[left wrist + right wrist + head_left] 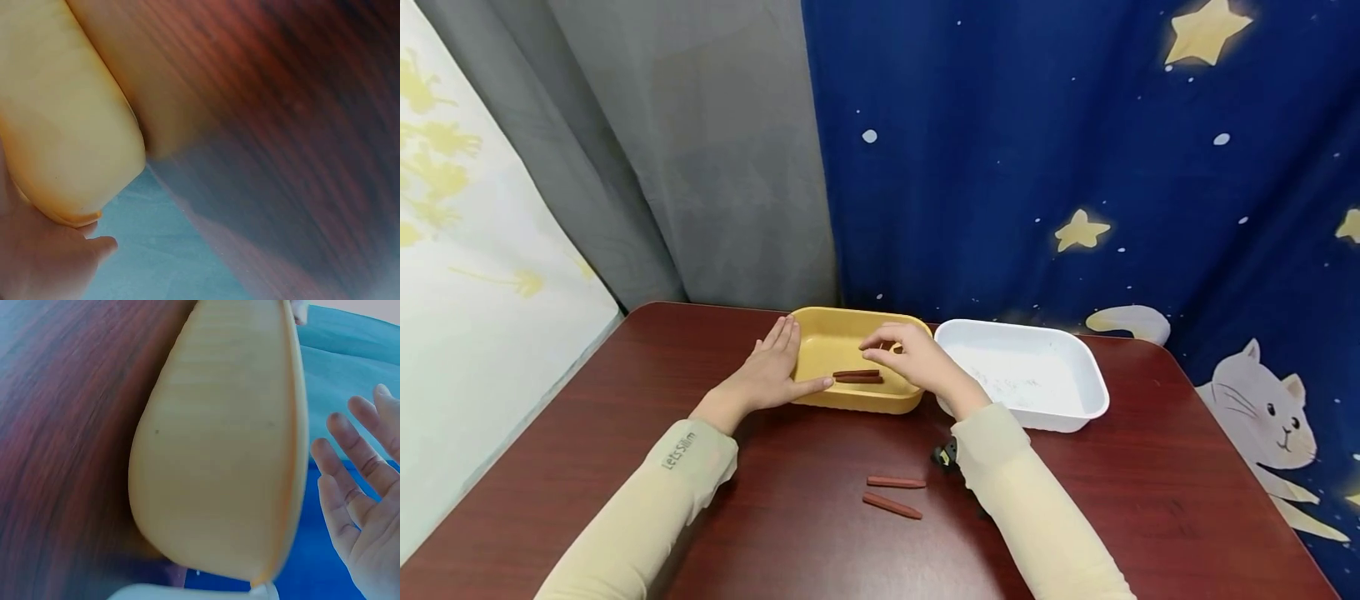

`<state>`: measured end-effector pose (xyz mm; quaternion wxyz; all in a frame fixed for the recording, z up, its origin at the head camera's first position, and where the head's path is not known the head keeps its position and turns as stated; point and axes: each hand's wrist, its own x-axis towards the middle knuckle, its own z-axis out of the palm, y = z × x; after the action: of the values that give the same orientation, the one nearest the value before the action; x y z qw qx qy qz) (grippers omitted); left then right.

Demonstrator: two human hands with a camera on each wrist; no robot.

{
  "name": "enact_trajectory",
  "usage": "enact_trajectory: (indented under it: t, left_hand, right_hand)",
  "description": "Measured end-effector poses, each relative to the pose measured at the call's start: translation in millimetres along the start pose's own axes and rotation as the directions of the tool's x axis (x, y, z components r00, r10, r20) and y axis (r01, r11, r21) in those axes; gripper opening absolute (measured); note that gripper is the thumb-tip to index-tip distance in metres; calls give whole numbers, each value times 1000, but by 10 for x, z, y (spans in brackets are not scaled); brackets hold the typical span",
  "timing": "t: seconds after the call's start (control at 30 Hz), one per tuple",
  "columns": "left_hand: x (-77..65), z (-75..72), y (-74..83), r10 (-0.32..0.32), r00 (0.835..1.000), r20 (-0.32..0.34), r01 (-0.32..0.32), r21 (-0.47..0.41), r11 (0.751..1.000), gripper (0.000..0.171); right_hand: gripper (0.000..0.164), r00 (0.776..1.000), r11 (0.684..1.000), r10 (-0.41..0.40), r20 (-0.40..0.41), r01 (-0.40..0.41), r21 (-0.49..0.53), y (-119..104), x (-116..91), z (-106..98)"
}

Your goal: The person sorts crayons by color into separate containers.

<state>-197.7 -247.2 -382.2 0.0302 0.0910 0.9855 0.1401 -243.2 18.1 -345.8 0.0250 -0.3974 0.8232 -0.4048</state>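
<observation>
A yellow tray (857, 402) stands near the back of the table, with two thin reddish-brown crayons (857, 380) side by side in its near part. My left hand (765, 372) rests on the tray's left rim, fingers straight and thumb along the front edge. Over the right part of the tray hovers my right hand (913, 357); its fingers are loosely bent and, in the right wrist view, hold nothing. Two more reddish-brown crayons, an upper one (897, 482) and a lower one (892, 506), lie on the table in front, their tapered ends pointing right.
To the right of the yellow tray stands a white tray (1060, 423) with grey marks on its bottom. A small black object (946, 455) lies partly hidden by the right sleeve. Grey and blue curtains (970, 167) hang behind the dark red table (805, 517).
</observation>
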Motion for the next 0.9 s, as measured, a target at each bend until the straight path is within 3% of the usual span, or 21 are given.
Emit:
enact_trajectory:
  t: [0.33, 0.63, 0.9]
  left_hand:
    - [-3, 2, 0, 2, 1000, -4, -2, -8, 1000, 121]
    - [24, 4, 13, 22, 1000, -3, -22, -20, 1000, 121]
    - [6, -9, -10, 9, 1000, -7, -9, -13, 1000, 120]
  right_hand:
    - [18, 1000, 1000, 10, -2, -10, 4, -59, -358, -129]
    - [18, 1000, 999, -16, 4, 16, 33, -115, -657, -95]
    - [17, 998, 999, -1, 67, -2, 45, -184, -815, -31]
